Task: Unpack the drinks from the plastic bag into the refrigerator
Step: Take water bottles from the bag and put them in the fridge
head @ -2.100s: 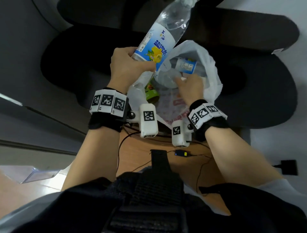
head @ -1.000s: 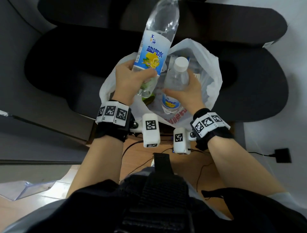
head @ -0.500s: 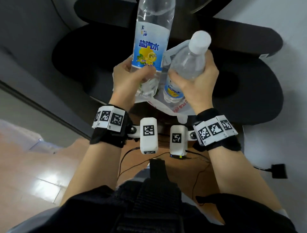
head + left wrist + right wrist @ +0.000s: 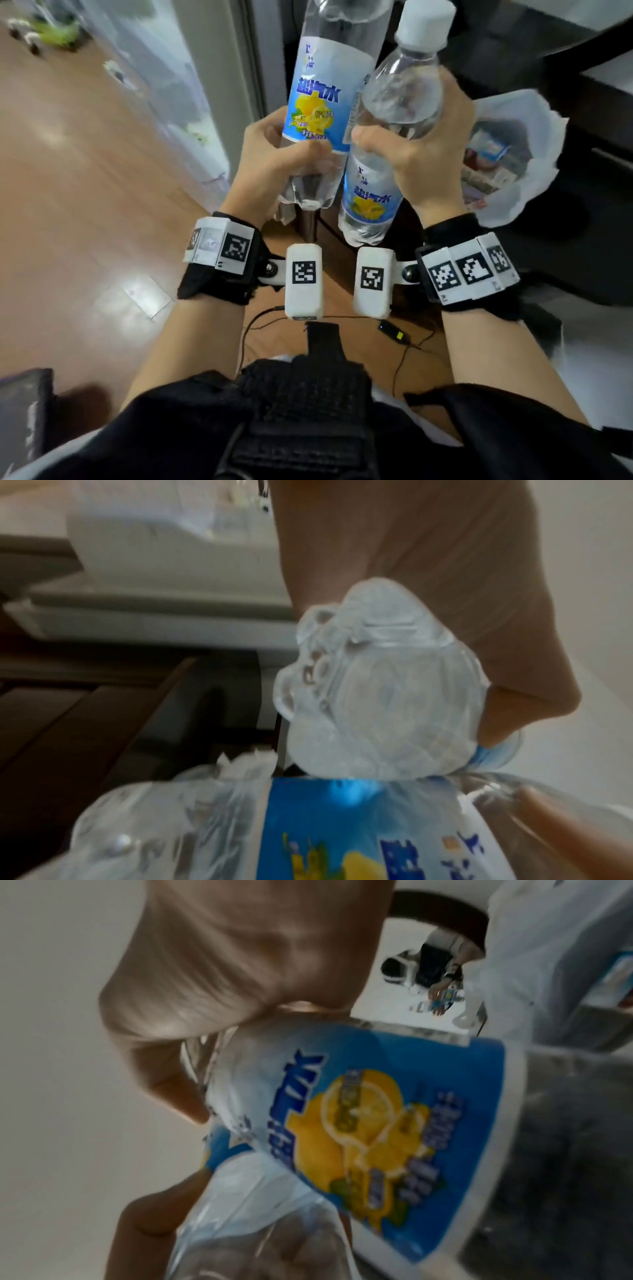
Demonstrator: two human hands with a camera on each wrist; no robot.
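Both hands hold clear drink bottles with blue and yellow lemon labels, side by side and touching, up in front of me. My left hand [image 4: 274, 161] grips the lower part of the left bottle [image 4: 322, 99], whose base fills the left wrist view [image 4: 377, 702]. My right hand [image 4: 418, 157] grips the white-capped right bottle [image 4: 394, 137] around its middle; its label shows close up in the right wrist view [image 4: 369, 1123]. The white plastic bag [image 4: 527, 137] sits open to the right on a dark seat, with more packaged drinks inside.
A pale upright panel [image 4: 219, 78] stands just left of the bottles, beyond a wooden floor [image 4: 68, 205]. Dark furniture [image 4: 565, 240] surrounds the bag at right. A cable and a small device [image 4: 394, 334] lie on the floor near my body.
My right hand took a second bottle out of the bag and lifted it beside the first. Both bottles and my view have swung left, away from the bag.
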